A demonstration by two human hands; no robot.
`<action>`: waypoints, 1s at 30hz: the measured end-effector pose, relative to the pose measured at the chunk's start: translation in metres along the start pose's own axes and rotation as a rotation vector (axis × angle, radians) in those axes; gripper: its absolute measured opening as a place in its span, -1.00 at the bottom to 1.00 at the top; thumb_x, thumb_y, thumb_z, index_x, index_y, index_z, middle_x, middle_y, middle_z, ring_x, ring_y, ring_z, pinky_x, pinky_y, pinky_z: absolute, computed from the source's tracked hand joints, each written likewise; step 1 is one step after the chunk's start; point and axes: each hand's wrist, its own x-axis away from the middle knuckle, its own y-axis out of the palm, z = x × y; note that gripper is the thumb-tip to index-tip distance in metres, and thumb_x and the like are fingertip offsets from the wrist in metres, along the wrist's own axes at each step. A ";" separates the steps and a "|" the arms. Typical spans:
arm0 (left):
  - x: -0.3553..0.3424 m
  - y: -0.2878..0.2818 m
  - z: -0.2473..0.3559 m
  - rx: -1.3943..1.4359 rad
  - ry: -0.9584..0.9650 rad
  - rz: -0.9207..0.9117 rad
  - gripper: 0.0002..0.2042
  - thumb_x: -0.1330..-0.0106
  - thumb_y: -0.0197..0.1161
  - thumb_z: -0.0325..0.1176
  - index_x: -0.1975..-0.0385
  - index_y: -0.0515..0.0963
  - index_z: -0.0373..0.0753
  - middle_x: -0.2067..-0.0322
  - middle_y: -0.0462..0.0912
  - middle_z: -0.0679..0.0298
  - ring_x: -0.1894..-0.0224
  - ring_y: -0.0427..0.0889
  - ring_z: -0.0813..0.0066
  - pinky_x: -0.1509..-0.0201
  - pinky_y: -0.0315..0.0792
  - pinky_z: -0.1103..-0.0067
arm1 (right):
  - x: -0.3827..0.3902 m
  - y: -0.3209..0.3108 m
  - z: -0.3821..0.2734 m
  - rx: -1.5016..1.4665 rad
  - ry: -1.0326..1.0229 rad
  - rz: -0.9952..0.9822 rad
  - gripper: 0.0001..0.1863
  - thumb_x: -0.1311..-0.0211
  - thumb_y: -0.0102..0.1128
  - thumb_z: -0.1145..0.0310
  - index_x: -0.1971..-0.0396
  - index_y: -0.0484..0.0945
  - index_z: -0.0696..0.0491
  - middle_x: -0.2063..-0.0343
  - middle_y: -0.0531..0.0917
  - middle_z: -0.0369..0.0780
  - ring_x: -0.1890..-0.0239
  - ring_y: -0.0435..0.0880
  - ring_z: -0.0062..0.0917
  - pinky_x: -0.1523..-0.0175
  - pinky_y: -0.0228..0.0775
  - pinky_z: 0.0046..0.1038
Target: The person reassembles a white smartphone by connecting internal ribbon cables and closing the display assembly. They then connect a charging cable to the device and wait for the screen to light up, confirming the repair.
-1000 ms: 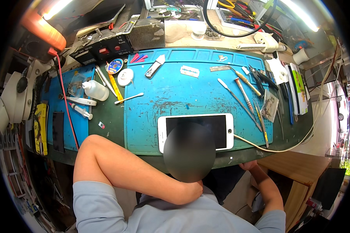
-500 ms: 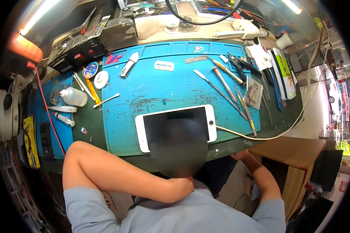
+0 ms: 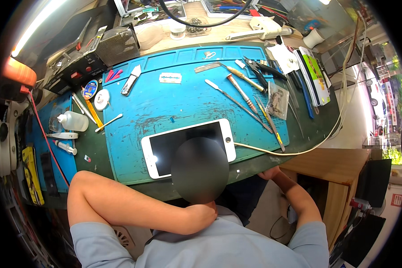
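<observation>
A white smartphone (image 3: 187, 129) with a dark screen lies on the blue work mat (image 3: 134, 129) near the bench's front edge. A pale cable (image 3: 272, 153) meets its right end. My left arm is bent across my body, and my left hand (image 3: 204, 216) is near my chest, below the phone. A dark blurred oval (image 3: 200, 169) covers its fingers and part of the phone. My right hand (image 3: 270, 173) is low at the bench edge, right of the phone, its fingers mostly hidden. Neither hand touches the phone.
Tweezers (image 3: 269, 123), a metal spatula (image 3: 236, 105) and black-handled cutters (image 3: 259, 71) lie right of the phone. A razor blade (image 3: 170, 78) is farther back. On the left are a cotton swab (image 3: 108, 123), a clear bottle (image 3: 74, 121) and a syringe (image 3: 65, 147).
The view has shifted, so the bench and phone appear farther left. A bright reflection now shows on the phone's screen. Both hands stay in about the same pose.
</observation>
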 end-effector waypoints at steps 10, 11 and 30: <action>0.005 -0.005 -0.006 -0.004 0.019 0.052 -0.69 -0.17 0.23 -0.32 0.14 0.58 -0.35 0.30 0.65 0.10 0.22 0.66 0.18 0.03 0.45 0.32 | -0.002 -0.003 -0.001 -0.042 0.003 -0.035 -0.46 -0.06 0.21 0.19 -0.09 0.56 0.08 -0.12 0.56 0.00 -0.21 0.49 -0.03 -0.35 0.30 -0.11; 0.007 -0.004 -0.006 -0.020 0.022 0.088 -0.69 -0.17 0.23 -0.32 0.14 0.58 -0.35 0.30 0.64 0.10 0.22 0.66 0.18 0.02 0.45 0.32 | -0.001 -0.002 0.000 -0.036 0.005 -0.040 -0.45 -0.06 0.21 0.19 -0.09 0.55 0.08 -0.12 0.56 0.00 -0.21 0.49 -0.03 -0.35 0.30 -0.11; 0.010 -0.011 -0.012 -0.020 -0.001 0.112 -0.71 -0.13 0.24 -0.31 0.18 0.59 -0.32 0.37 0.61 0.18 0.31 0.59 0.27 0.13 0.39 0.40 | -0.008 -0.008 -0.007 -0.043 0.044 -0.044 -0.40 -0.05 0.17 0.16 -0.14 0.54 0.06 -0.19 0.52 0.02 -0.26 0.43 0.02 -0.40 0.23 -0.03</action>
